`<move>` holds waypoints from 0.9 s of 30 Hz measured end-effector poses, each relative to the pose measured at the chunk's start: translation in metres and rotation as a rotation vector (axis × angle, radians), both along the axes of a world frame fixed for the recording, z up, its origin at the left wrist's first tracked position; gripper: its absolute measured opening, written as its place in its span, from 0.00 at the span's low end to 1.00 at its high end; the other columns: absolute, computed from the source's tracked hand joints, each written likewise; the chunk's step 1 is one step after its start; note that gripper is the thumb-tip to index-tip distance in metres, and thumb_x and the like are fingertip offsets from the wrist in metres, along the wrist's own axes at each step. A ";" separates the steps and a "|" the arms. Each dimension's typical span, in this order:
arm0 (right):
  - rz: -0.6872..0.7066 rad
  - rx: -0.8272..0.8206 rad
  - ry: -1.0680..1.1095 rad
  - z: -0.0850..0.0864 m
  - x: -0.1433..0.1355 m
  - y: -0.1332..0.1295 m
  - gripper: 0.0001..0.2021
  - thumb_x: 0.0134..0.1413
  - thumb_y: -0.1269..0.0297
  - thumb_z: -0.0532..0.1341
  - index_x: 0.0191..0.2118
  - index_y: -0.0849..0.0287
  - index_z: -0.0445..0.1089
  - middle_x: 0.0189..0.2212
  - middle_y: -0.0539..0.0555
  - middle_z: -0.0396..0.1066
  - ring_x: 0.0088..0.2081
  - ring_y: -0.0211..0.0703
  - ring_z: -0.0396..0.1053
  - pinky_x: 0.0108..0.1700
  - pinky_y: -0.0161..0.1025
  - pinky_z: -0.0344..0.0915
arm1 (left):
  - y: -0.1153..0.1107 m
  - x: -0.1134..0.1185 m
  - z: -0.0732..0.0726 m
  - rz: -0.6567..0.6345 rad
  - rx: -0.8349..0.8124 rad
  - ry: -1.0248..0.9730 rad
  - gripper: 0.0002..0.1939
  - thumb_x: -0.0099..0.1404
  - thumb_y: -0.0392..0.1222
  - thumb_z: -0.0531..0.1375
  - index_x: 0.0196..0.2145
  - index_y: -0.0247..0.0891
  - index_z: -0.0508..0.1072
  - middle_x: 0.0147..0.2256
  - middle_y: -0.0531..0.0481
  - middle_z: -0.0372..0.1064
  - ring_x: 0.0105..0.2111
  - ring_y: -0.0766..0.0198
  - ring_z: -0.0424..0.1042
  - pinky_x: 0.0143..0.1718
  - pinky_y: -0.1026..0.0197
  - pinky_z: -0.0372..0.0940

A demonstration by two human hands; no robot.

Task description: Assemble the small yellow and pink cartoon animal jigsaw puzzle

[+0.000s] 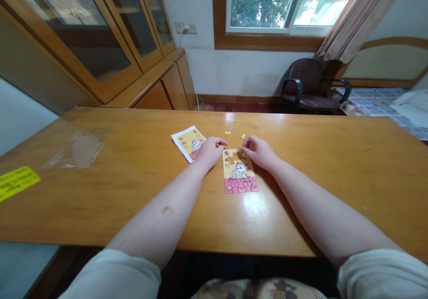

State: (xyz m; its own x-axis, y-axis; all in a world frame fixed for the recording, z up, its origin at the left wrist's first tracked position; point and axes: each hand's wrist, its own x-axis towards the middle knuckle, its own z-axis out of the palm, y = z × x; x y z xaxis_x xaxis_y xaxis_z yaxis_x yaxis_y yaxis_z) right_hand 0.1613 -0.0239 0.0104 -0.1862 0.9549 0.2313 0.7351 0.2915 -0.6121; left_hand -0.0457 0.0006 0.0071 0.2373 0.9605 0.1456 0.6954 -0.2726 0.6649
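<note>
A small jigsaw puzzle [239, 184], yellow above and pink below with white cartoon animals, lies on the wooden table. Gaps in its upper part show the brown wood. My left hand [211, 151] rests by its upper left corner, fingers loosely bent and apart, holding nothing I can see. At the upper right edge, my right hand [258, 151] has its thumb and fingers pinched together; whatever they grip is too small to make out. Beyond the puzzle lie a loose puzzle piece [228, 133] and another piece [243, 136]. A picture card [187, 140] is partly covered by my left hand.
A clear plastic bag [83, 147] lies on the table [140, 192] at the left, near a yellow label [18, 183]. Behind stand a glass-door cabinet [133, 71] and an armchair [304, 82], with a bed [377, 105] at the right.
</note>
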 end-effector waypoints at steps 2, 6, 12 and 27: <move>0.014 -0.037 0.042 0.000 -0.002 -0.002 0.08 0.53 0.66 0.61 0.39 0.56 0.73 0.32 0.51 0.75 0.33 0.39 0.70 0.39 0.37 0.64 | 0.000 0.000 0.000 -0.003 0.005 0.000 0.14 0.57 0.31 0.52 0.34 0.39 0.77 0.40 0.48 0.74 0.44 0.60 0.70 0.50 0.57 0.63; 0.012 -0.086 0.028 0.000 -0.007 -0.005 0.07 0.54 0.65 0.62 0.38 0.54 0.77 0.36 0.51 0.77 0.38 0.42 0.72 0.43 0.38 0.65 | 0.001 -0.001 -0.001 -0.006 0.006 0.000 0.14 0.57 0.32 0.52 0.34 0.38 0.77 0.40 0.48 0.74 0.44 0.60 0.70 0.50 0.57 0.63; -0.001 -0.188 0.067 0.006 -0.015 -0.010 0.11 0.54 0.63 0.62 0.43 0.54 0.77 0.38 0.53 0.78 0.38 0.43 0.74 0.43 0.39 0.68 | 0.002 -0.001 -0.003 -0.009 0.017 -0.002 0.14 0.57 0.33 0.52 0.34 0.39 0.77 0.40 0.48 0.74 0.44 0.59 0.70 0.50 0.57 0.63; 0.166 -0.046 -0.075 -0.001 -0.019 -0.010 0.08 0.51 0.67 0.65 0.38 0.53 0.78 0.34 0.52 0.77 0.37 0.42 0.71 0.43 0.39 0.64 | 0.002 -0.001 -0.003 -0.003 0.017 0.004 0.14 0.57 0.32 0.52 0.34 0.39 0.77 0.39 0.48 0.74 0.43 0.59 0.70 0.50 0.57 0.63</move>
State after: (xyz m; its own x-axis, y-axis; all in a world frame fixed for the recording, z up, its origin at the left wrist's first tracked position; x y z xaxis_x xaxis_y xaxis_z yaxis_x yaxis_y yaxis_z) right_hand 0.1422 -0.0337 0.0098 -0.3570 0.9190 0.1675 0.7232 0.3854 -0.5731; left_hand -0.0467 0.0023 0.0039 0.2403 0.9573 0.1607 0.6971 -0.2854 0.6578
